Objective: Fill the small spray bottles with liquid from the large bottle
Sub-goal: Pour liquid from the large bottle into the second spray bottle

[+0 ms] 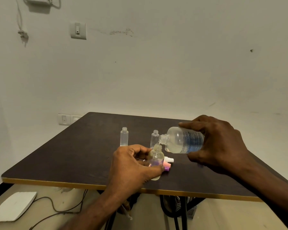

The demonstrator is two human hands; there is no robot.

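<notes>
The right hand (218, 143) grips the large bottle (183, 140) around its labelled body, fingers over the top and thumb beneath, holding it tipped nearly on its side with the open neck pointing left and slightly down. A thin run of liquid leaves that neck and drops into the mouth of a small bottle (155, 161) directly below — the two openings are just apart, not touching. The left hand (131, 165) holds this small bottle upright on the table (65, 160), fingers curled round its left side and thumb pressed across its lower front. Just right of the held bottle, lying on the tabletop, are spray caps (168, 163) in pink, purple and white. Farther back stand two more uncapped small bottles: a slim clear one (124, 136) well to the left, and a rounder one (154, 138) partly hidden behind the large bottle's neck. Behind the table, a wall switch plate (64, 119) shows at the table's far left corner.
</notes>
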